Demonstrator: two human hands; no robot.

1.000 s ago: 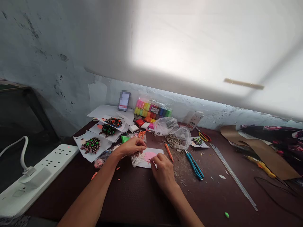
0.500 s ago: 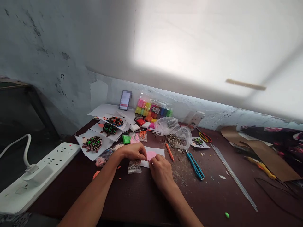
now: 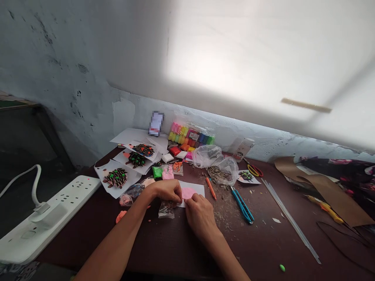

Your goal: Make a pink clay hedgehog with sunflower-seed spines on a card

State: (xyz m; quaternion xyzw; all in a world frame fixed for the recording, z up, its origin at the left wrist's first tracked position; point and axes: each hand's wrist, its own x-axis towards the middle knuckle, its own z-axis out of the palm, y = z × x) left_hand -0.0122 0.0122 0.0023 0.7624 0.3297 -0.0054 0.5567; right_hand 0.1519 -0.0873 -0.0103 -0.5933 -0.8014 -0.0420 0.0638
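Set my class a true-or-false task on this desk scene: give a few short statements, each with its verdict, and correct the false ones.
The left hand and right hand are both at the pink clay on a white card. True.
The left hand grips the small clear bag of seeds. False: the bag lies on the table, nearer the person than that hand.
The power strip lies right of the hands. False: it lies to their left.
A green clay ball lies on the table, away from the hands. True.
The scissors have yellow and red handles. True.

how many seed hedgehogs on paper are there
4: front hedgehog, middle hedgehog, back hedgehog on the left papers, small one right of the plastic bag. Others may be hidden.
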